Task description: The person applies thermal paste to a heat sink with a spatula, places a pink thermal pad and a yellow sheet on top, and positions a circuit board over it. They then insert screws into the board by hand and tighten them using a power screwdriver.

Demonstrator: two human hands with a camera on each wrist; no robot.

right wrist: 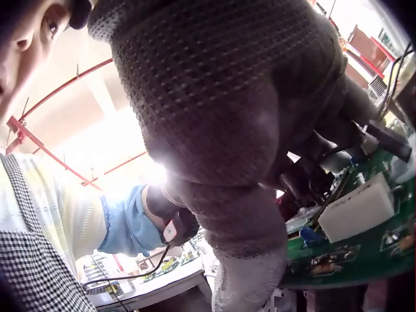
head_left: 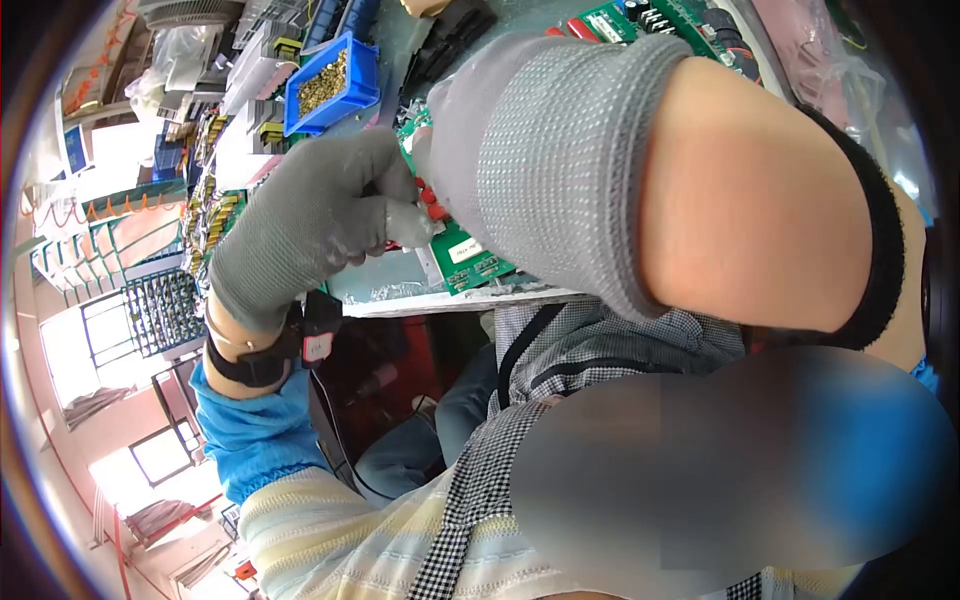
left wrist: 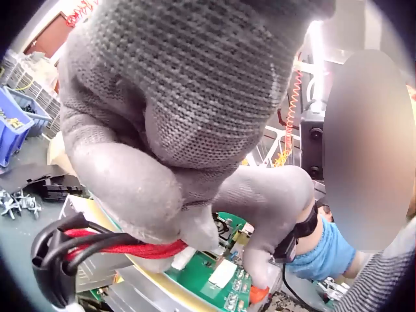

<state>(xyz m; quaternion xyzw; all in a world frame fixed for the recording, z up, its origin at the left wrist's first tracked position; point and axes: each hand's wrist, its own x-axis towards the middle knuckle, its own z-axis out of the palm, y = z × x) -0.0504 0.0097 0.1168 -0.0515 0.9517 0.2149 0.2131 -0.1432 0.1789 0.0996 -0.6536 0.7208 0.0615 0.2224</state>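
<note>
Both hands wear grey knit gloves over a green circuit board [head_left: 470,272]. My left hand [head_left: 310,210] is bent, its thumb and index finger drawn together near small red parts [head_left: 433,207] on the board. In the left wrist view, red and black wires [left wrist: 123,246] run in to the curled fingers of this hand. My right hand [head_left: 540,150] reaches across the board from the other side, hiding much of it. Its fingers bend down beside a white block [right wrist: 357,209] on the board; I cannot tell what they hold. An orange-red tip [left wrist: 259,294] shows under one fingertip.
A blue bin [head_left: 332,85] of small brass-coloured parts stands at the far left of the bench. Black plastic pieces [head_left: 445,45] lie behind the hands. Another populated green board [head_left: 600,22] is farther right. The bench's front edge [head_left: 450,300] runs below the board.
</note>
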